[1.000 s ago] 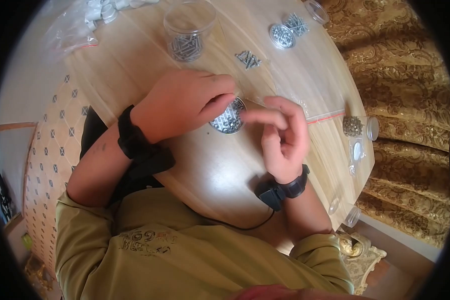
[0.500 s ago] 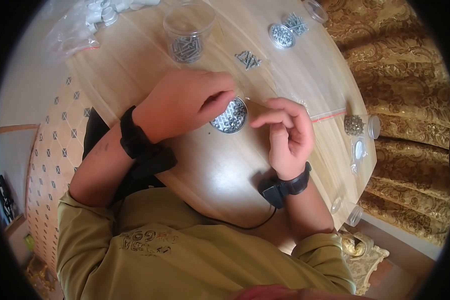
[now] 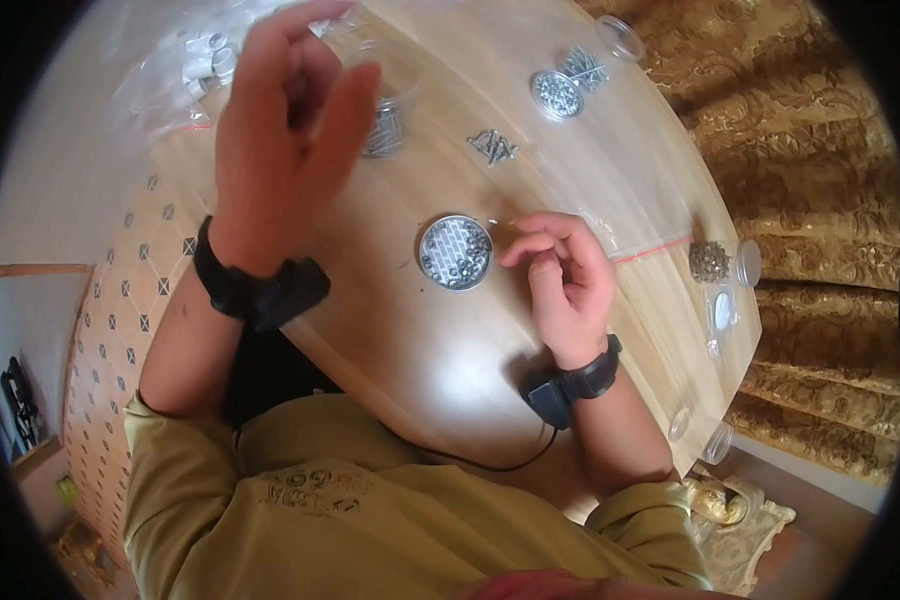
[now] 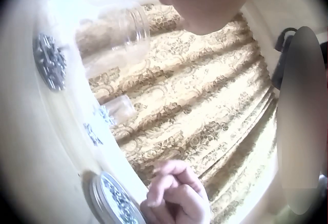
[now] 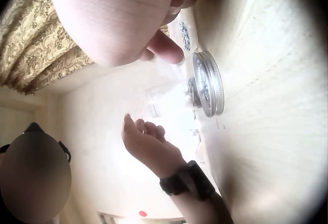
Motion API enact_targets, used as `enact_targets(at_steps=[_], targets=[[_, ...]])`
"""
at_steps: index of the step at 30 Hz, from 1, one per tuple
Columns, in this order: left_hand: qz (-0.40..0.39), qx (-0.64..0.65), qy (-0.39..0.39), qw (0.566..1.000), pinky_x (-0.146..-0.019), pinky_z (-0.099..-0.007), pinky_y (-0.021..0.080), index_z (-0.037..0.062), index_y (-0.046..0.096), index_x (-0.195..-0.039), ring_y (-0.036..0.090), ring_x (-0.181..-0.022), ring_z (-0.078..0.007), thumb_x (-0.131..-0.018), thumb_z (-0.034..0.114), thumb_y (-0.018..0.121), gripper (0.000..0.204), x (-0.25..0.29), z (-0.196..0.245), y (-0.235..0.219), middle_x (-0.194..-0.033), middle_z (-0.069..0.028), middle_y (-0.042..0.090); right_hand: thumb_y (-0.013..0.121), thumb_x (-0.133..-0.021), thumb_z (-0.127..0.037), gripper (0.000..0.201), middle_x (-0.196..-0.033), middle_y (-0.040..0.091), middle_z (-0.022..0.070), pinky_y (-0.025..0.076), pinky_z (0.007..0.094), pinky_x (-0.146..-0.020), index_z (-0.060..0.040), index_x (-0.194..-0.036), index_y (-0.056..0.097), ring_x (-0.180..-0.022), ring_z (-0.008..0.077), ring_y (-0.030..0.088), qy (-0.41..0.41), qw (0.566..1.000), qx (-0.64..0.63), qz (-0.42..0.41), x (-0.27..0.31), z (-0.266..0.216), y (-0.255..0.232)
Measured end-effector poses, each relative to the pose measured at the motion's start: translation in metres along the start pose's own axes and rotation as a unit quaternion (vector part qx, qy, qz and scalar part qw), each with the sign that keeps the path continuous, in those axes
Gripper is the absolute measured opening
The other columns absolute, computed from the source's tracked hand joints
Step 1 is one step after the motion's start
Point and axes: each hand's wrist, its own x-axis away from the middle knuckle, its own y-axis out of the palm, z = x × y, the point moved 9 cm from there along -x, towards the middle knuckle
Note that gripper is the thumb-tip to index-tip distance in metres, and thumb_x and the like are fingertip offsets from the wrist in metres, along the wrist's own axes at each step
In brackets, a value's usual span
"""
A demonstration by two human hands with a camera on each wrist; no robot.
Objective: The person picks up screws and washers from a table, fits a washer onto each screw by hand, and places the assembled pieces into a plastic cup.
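Note:
My left hand (image 3: 290,140) is raised over the far left of the table, thumb apart from the fingers, with nothing visible in it. It partly covers a clear plastic jar (image 3: 384,135) of metal screws. A round metal lid (image 3: 425,275) holding small shiny nuts (image 3: 467,262) lies in front of me. My right hand (image 3: 572,290) hovers just right of this lid, fingers loosely bent and holding nothing. The right wrist view shows the right fingertips (image 5: 171,52) close to the lid's rim.
A small pile of screws (image 3: 493,147) lies beyond the lid. Farther off are another nut-filled lid (image 3: 557,96) and more bolts (image 3: 587,68). White plastic fittings (image 3: 202,65) sit at far left. At the right edge lie brassy pieces (image 3: 709,262) beside a lidded jar (image 3: 748,263).
My left hand has lifted away from the nut-filled lid and moved up and left toward the jar, its fingers spreading. My right fingertips have drawn back from the lid.

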Motion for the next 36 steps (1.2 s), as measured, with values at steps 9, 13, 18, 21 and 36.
enact_targets(at_steps=[9,13,18,21,36], targets=[[-0.252,-0.084,0.012,0.964,-0.074,-0.0413,0.054,0.0055,0.064,-0.117,0.066,-0.085,-0.0343,-0.095,0.010,0.067,0.023,0.025,0.007,0.112,-0.102,-0.0137,0.066,0.047,-0.098,0.009,0.029,-0.094,0.069,0.0048,0.052,0.0253,-0.082,0.0015,-0.122,0.061,-0.089,0.0109,0.066,0.015,0.998,-0.033,0.048,-0.001,0.006,-0.005],[-0.279,-0.160,0.010,0.947,-0.079,-0.0458,0.052,0.0046,0.062,-0.109,0.065,-0.093,-0.0395,-0.097,0.010,0.065,0.013,0.025,-0.009,0.127,-0.105,-0.0160,0.064,0.047,-0.099,0.009,0.029,-0.094,0.069,0.0044,0.052,0.0247,-0.082,0.0017,-0.122,0.062,-0.089,0.0107,0.066,0.029,0.998,-0.034,0.040,0.000,0.005,-0.004],[-0.281,-0.163,0.006,0.946,-0.078,-0.0465,0.051,0.0031,0.059,-0.106,0.064,-0.093,-0.0406,-0.097,0.007,0.063,0.011,0.028,-0.016,0.126,-0.104,-0.0162,0.062,0.046,-0.098,0.009,0.029,-0.094,0.070,0.0045,0.052,0.0241,-0.081,0.0020,-0.121,0.062,-0.090,0.0105,0.067,0.031,0.998,-0.037,0.043,0.000,0.007,-0.005],[-0.281,-0.115,0.025,0.952,-0.078,-0.0449,0.051,0.0029,0.058,-0.106,0.063,-0.090,-0.0398,-0.097,0.006,0.063,0.011,0.034,-0.020,0.126,-0.102,-0.0152,0.061,0.046,-0.097,0.010,0.030,-0.099,0.070,0.0050,0.051,0.0233,-0.080,0.0017,-0.122,0.062,-0.088,0.0098,0.066,0.042,0.998,-0.037,0.042,0.000,0.008,-0.005],[-0.351,0.086,0.044,0.931,-0.071,-0.0341,0.054,0.0070,0.064,-0.108,0.071,-0.081,-0.0258,-0.091,0.022,0.078,0.027,0.037,0.020,0.120,-0.087,-0.0085,0.073,0.072,-0.097,0.004,0.016,-0.100,0.065,0.0022,0.048,0.0227,-0.072,0.0016,-0.113,0.069,-0.075,0.0067,0.055,0.032,0.998,-0.041,0.030,-0.006,0.010,-0.001]])
